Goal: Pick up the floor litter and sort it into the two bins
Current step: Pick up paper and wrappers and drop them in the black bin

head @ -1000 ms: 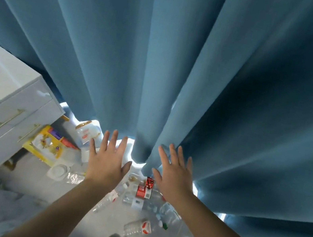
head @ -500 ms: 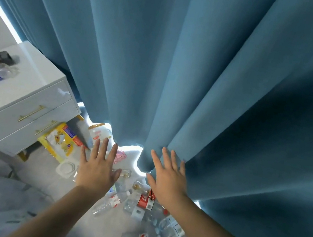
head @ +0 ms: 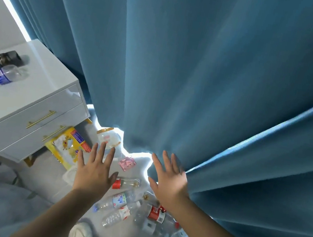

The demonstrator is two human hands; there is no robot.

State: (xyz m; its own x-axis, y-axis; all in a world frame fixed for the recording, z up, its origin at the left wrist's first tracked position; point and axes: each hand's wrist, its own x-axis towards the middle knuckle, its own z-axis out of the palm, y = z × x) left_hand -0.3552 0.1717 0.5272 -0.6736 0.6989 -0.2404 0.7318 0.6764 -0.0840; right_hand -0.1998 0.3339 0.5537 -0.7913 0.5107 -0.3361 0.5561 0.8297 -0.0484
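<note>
Currently: left hand (head: 94, 170) and right hand (head: 169, 180) spread flat, empty, before curtain (head: 199, 84) | risk: loose bottles (head: 121, 202) below curtain may roll underfoot | bins unseen

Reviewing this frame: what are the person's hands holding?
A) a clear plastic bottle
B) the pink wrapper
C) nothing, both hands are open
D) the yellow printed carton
C: the left hand and right hand hover with fingers straight and spread above the scattered clear plastic bottles, gripping nothing.

Curtain (head: 201, 74) hides floor (head: 46, 178) beyond; labels on bottles (head: 122, 200) blurred, probably unreadable.
</note>
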